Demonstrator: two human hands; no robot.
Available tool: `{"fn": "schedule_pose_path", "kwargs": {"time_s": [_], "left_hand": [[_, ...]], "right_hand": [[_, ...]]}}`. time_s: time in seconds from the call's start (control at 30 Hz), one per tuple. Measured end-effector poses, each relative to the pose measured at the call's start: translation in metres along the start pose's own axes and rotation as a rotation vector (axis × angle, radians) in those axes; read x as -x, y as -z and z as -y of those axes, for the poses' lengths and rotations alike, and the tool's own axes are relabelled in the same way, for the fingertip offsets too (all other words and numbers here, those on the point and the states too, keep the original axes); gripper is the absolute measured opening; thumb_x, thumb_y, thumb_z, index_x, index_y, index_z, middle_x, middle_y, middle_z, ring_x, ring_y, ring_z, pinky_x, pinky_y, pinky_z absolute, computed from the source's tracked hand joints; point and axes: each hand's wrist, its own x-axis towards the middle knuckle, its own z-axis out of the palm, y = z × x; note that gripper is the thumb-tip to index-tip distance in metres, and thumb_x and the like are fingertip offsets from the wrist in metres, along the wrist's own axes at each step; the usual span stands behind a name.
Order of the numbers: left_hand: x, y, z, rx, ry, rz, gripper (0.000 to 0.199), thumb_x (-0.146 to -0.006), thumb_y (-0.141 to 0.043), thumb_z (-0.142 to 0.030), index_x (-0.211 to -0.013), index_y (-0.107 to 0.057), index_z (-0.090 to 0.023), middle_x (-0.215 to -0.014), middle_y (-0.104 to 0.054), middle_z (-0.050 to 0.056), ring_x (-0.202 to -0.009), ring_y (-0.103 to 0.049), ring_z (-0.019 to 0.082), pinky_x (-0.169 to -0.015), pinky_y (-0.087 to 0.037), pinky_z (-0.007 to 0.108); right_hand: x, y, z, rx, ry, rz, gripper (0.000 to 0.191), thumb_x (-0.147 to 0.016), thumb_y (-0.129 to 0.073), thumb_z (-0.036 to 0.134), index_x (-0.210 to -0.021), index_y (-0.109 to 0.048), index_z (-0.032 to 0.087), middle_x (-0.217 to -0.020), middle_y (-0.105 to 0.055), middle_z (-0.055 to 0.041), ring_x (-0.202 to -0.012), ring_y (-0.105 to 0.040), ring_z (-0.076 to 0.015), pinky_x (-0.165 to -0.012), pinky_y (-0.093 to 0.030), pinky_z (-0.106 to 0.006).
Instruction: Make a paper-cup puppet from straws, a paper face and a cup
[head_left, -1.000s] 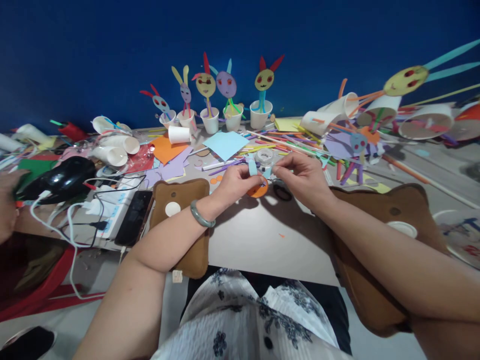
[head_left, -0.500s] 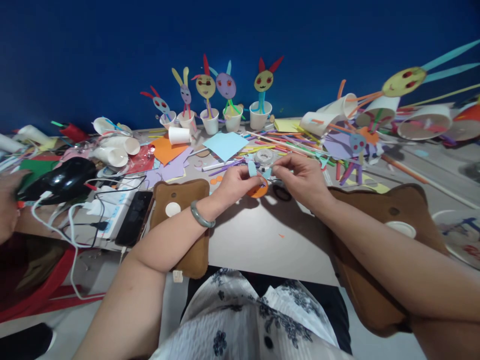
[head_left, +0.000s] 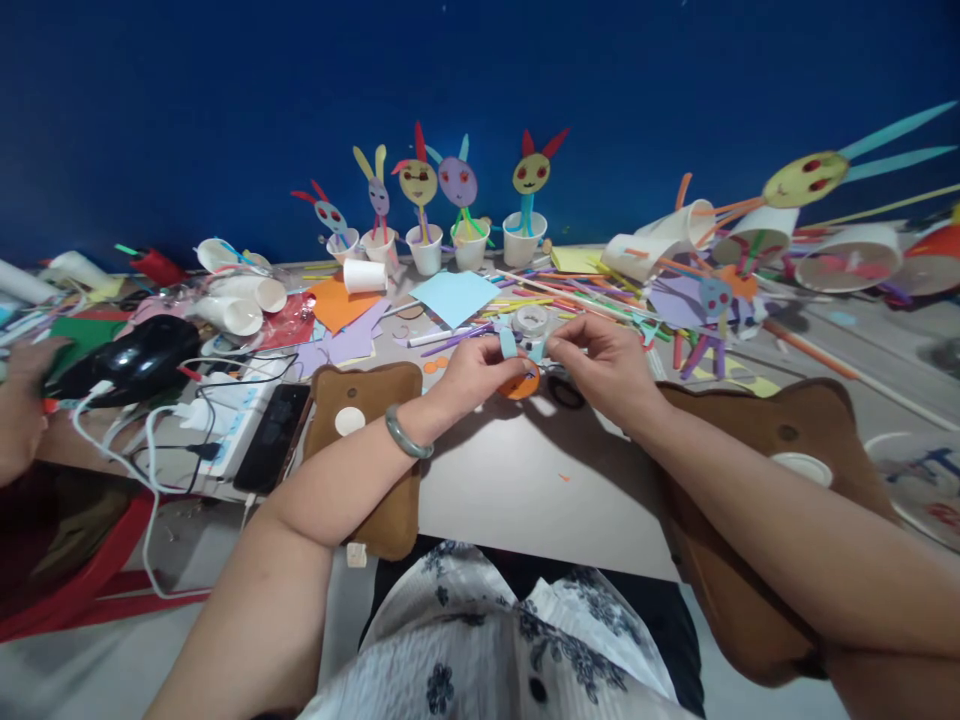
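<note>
My left hand (head_left: 480,375) pinches an orange paper disc (head_left: 519,386) that has dark marks drawn on it. A light blue paper ear (head_left: 508,339) stands up from the disc's upper edge. My right hand (head_left: 600,362) is closed in a pinch at a second small light blue paper piece (head_left: 537,351), beside the disc's upper right. How firmly that piece is joined to the disc cannot be made out. Just behind the fingers lies a roll of clear tape (head_left: 530,319). Dark-handled scissors (head_left: 565,391) rest partly under my right hand.
Paper cups (head_left: 525,240) with paper rabbit figures line the blue wall. Coloured sticks (head_left: 577,290) and a light blue sheet (head_left: 456,297) lie in front. Brown pouches (head_left: 367,500) flank my arms. At left are a power strip (head_left: 229,440), a phone (head_left: 271,440) and another person's hand (head_left: 30,370).
The view has shifted slightly, so the table items appear a little lower and further right. Both hands keep their pinch around the orange disc and its blue pieces.
</note>
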Motion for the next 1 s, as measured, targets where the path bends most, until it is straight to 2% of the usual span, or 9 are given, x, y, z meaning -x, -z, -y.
{"fn": "schedule_pose_path", "kwargs": {"time_s": [0.1,0.2,0.3,0.5,0.63,0.77,0.9,1.0], "left_hand": [[-0.001,0.001,0.0,0.049,-0.027,0.015,0.02,-0.075,-0.077,-0.03,-0.081,-0.069,-0.013,-0.074,-0.067,0.001,-0.066,-0.058,0.01,-0.065,-0.045,0.025],[-0.002,0.001,-0.002,0.098,-0.077,-0.013,0.024,-0.073,-0.079,-0.034,-0.079,-0.069,-0.013,-0.074,-0.067,0.0,-0.068,-0.057,0.009,-0.065,-0.044,0.024],[-0.003,0.001,-0.003,0.109,-0.079,-0.067,0.028,-0.072,-0.08,-0.036,-0.074,-0.064,-0.014,-0.071,-0.064,-0.002,-0.067,-0.055,0.009,-0.063,-0.042,0.023],[-0.004,-0.001,0.005,0.053,-0.03,-0.097,0.03,-0.077,-0.076,-0.036,-0.069,-0.057,-0.015,-0.063,-0.055,-0.004,-0.06,-0.05,0.007,-0.058,-0.037,0.023],[-0.003,0.001,0.007,0.036,-0.028,-0.045,0.03,-0.078,-0.076,-0.038,-0.07,-0.057,-0.015,-0.063,-0.055,-0.004,-0.059,-0.05,0.007,-0.057,-0.037,0.022],[-0.005,0.007,0.001,0.105,-0.004,0.049,0.031,-0.075,-0.079,-0.038,-0.088,-0.065,-0.013,-0.078,-0.066,0.001,-0.066,-0.059,0.009,-0.062,-0.045,0.023],[-0.009,0.015,-0.007,0.174,-0.006,-0.063,0.031,-0.073,-0.081,-0.035,-0.089,-0.065,-0.014,-0.077,-0.067,0.0,-0.067,-0.061,0.008,-0.065,-0.048,0.022],[-0.011,0.017,-0.01,0.173,0.005,-0.086,0.028,-0.075,-0.08,-0.034,-0.087,-0.065,-0.014,-0.073,-0.066,-0.001,-0.067,-0.063,0.009,-0.066,-0.051,0.023]], "right_hand": [[0.0,0.0,0.001,-0.059,-0.014,-0.001,0.013,-0.079,-0.072,0.035,-0.08,-0.066,0.023,-0.078,-0.071,-0.0031,-0.073,-0.065,-0.0198,-0.072,-0.054,-0.035],[0.001,0.0,0.004,-0.104,-0.071,0.091,0.024,-0.076,-0.076,0.041,-0.09,-0.068,0.023,-0.086,-0.073,-0.0049,-0.077,-0.067,-0.0213,-0.072,-0.054,-0.036],[0.001,0.0,0.005,-0.059,-0.124,0.18,0.024,-0.073,-0.08,0.042,-0.08,-0.068,0.022,-0.082,-0.072,-0.0048,-0.076,-0.066,-0.0206,-0.071,-0.053,-0.035],[0.003,-0.002,0.002,-0.1,-0.175,0.15,0.022,-0.076,-0.075,0.04,-0.074,-0.063,0.021,-0.068,-0.067,-0.0031,-0.061,-0.059,-0.0161,-0.055,-0.046,-0.029],[0.003,-0.001,0.002,-0.118,-0.21,0.145,0.024,-0.076,-0.075,0.04,-0.071,-0.06,0.021,-0.062,-0.064,-0.0018,-0.053,-0.053,-0.0136,-0.048,-0.04,-0.027],[0.003,0.0,0.002,-0.113,-0.222,0.127,0.025,-0.074,-0.076,0.04,-0.07,-0.06,0.021,-0.061,-0.062,-0.0009,-0.049,-0.05,-0.0122,-0.045,-0.038,-0.026],[0.003,-0.001,0.002,-0.144,-0.23,0.124,0.023,-0.074,-0.074,0.038,-0.07,-0.059,0.022,-0.061,-0.064,-0.0019,-0.05,-0.051,-0.0133,-0.044,-0.037,-0.026],[0.003,-0.001,0.003,-0.16,-0.229,0.127,0.02,-0.074,-0.072,0.034,-0.068,-0.058,0.022,-0.057,-0.062,-0.0009,-0.048,-0.049,-0.0127,-0.043,-0.035,-0.026]]}}
